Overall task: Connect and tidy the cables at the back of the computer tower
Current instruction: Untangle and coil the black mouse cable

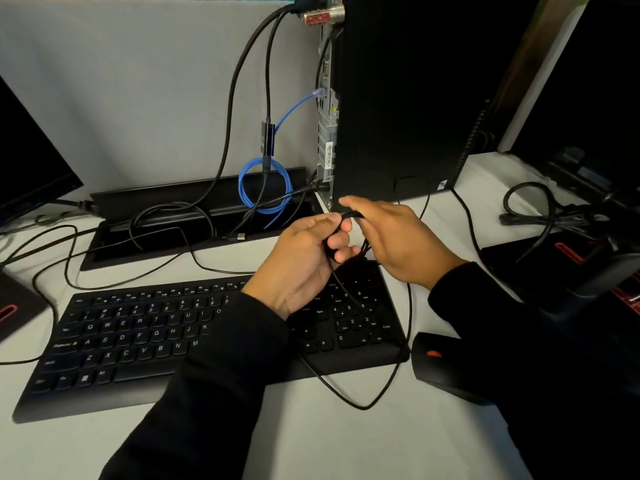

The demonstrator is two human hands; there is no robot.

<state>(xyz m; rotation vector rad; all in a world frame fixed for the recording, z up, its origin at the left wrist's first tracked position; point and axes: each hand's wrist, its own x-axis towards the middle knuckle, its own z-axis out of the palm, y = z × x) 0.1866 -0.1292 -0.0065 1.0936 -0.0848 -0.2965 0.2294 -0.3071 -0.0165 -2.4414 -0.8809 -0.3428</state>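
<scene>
Cables gathered in both hands above the keyboard, just in front of the computer tower (398,98).

Thin black cable (360,407) loops off the table (346,445) across the keyboard (138,341) and up into the left hand (304,258), whose fingers curl round its folded strands; the right hand (398,237) pinches the same bundle just beside it, hands nearly touching; the cable looks light, limp and springy, likely to uncoil unless held at the folds; a coiled blue cable (265,187) hangs plugged at the tower's back; a loose USB plug (240,236) lies near the cable tray (114,237); a mouse (446,368) sits right of the keyboard.
</scene>
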